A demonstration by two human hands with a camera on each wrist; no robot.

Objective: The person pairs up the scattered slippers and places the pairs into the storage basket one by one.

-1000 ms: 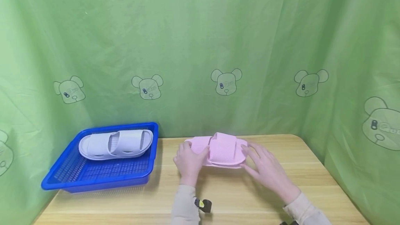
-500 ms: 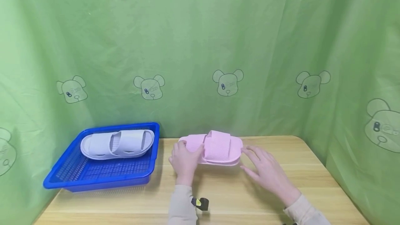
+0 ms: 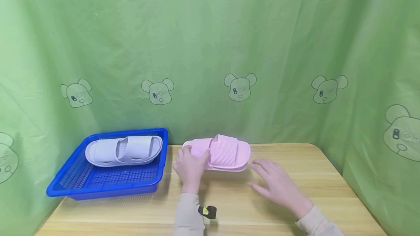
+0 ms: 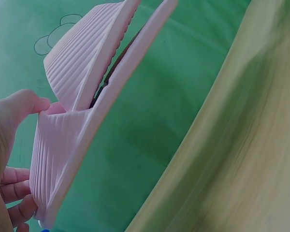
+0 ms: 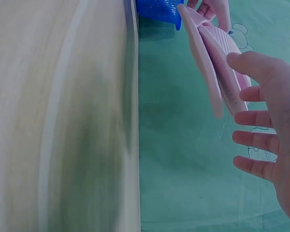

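A pair of pink slippers [image 3: 226, 152], one tucked into the other, is held up over the wooden table. My left hand [image 3: 190, 166] grips the left end; in the left wrist view its thumb lies at the edge of a ribbed strap [image 4: 58, 154] and its fingers curl round the side. To the right of the slippers, my right hand [image 3: 279, 185] has its fingers spread and holds nothing. The right wrist view shows the right hand [image 5: 275, 121] close to the free end of the slippers [image 5: 217, 67]. Whether any fingertip touches them I cannot tell.
On the left of the table [image 3: 236, 207] stands a blue plastic basket [image 3: 108, 193]. A pair of white slippers [image 3: 137, 150], also nested, lies along its back side. Green curtain [image 3: 203, 115] with bear prints hangs behind and at both sides.
The left hand has carried the pink slippers left and slightly up. The right hand, earlier at their right end, now stands a little apart from them. The basket stays where it was.
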